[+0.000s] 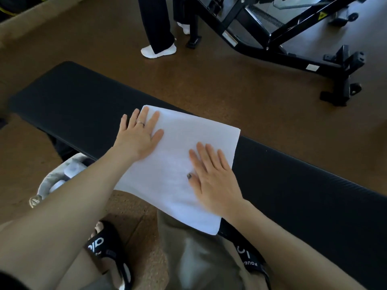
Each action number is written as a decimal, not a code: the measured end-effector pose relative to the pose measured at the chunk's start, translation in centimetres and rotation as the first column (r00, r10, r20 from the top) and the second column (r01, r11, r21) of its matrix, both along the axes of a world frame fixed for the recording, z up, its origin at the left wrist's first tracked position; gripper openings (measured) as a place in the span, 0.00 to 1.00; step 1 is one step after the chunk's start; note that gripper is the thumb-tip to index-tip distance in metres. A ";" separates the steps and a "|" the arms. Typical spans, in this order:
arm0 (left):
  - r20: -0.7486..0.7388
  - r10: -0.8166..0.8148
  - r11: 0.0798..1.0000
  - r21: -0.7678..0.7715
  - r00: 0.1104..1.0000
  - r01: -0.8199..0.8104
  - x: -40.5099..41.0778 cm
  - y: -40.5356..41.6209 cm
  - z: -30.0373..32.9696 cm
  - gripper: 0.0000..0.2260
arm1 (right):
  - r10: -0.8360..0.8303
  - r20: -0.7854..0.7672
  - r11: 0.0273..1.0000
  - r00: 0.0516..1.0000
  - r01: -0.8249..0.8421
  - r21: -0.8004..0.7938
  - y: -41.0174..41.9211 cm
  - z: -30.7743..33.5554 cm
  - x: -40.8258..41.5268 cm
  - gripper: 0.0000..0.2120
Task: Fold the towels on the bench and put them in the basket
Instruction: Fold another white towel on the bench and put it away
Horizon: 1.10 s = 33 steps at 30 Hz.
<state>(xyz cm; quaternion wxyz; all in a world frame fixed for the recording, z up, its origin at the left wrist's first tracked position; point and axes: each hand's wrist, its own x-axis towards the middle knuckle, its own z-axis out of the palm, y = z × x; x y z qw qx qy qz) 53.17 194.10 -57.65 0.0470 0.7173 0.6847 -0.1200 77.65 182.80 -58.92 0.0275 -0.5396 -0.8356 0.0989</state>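
Folding step, flattening phase. I have the left hand and right hand laid flat, fingers straight, pressing the white towel onto the black counter, gripping nothing. Next I judge: pinch an edge, fold again, then carry to the basket at lower left.

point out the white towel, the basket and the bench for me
white towel (178, 143): head view, on the flat cloth between the two hands.
basket (45, 184): head view, on its grey rim left of the forearm.
bench (303, 185): head view, on the bare black pad right of the towel.
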 end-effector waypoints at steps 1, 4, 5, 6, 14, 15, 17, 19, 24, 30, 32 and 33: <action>-0.060 -0.023 0.999 0.047 0.998 0.026 0.7 -0.3 0.5 0.29 | -0.006 -0.012 1.000 1.000 0.006 0.009 -0.5 -0.3 0.2 0.30; -0.001 -0.156 0.966 0.207 0.988 0.153 5.0 -3.7 2.2 0.29 | -0.176 -0.122 0.984 0.977 0.176 -0.014 1.4 0.5 2.0 0.29; 0.099 -0.199 0.959 0.225 0.975 0.173 6.9 -5.5 2.8 0.28 | -0.271 -0.185 0.961 0.945 0.277 0.005 2.8 1.0 2.8 0.28; 0.187 -0.231 0.957 0.219 0.955 0.189 8.8 -7.6 3.2 0.27 | -0.354 -0.240 0.929 0.904 0.370 0.022 4.3 1.5 3.8 0.27; 0.120 -0.553 0.828 0.187 0.824 0.529 14.4 -20.0 1.6 0.28 | -0.598 -0.380 0.794 0.706 0.458 -0.400 10.2 3.8 8.8 0.21; 0.102 -0.575 0.812 0.187 0.811 0.552 14.4 -20.3 1.4 0.27 | -0.591 -0.399 0.801 0.701 0.450 -0.395 10.3 3.8 9.2 0.18; 0.060 -0.615 0.783 0.163 0.786 0.600 14.2 -20.7 1.3 0.22 | -0.587 -0.425 0.806 0.689 0.447 -0.389 10.2 3.6 9.8 0.13; 0.023 -0.635 0.766 0.147 0.772 0.625 14.1 -20.9 1.3 0.16 | -0.590 -0.437 0.805 0.679 0.450 -0.387 9.8 3.8 10.4 0.09; 0.020 -0.644 0.759 0.143 0.765 0.635 14.2 -21.8 1.3 0.11 | -0.637 -0.419 0.768 0.647 0.492 -0.410 8.4 4.8 12.6 0.08; 0.135 -0.612 0.789 0.159 0.779 0.593 14.4 -22.2 2.8 0.07 | -0.699 -0.351 0.709 0.623 0.540 -0.454 6.7 5.8 15.9 0.06; 0.224 -0.553 0.833 0.185 0.803 0.522 14.2 -22.5 3.2 0.06 | -0.719 -0.376 0.688 0.584 0.521 -0.506 6.4 6.4 16.5 0.06; 0.283 -0.512 0.859 0.193 0.811 0.475 14.1 -22.6 3.5 0.06 | -0.718 -0.388 0.686 0.577 0.494 -0.535 6.3 6.8 16.6 0.06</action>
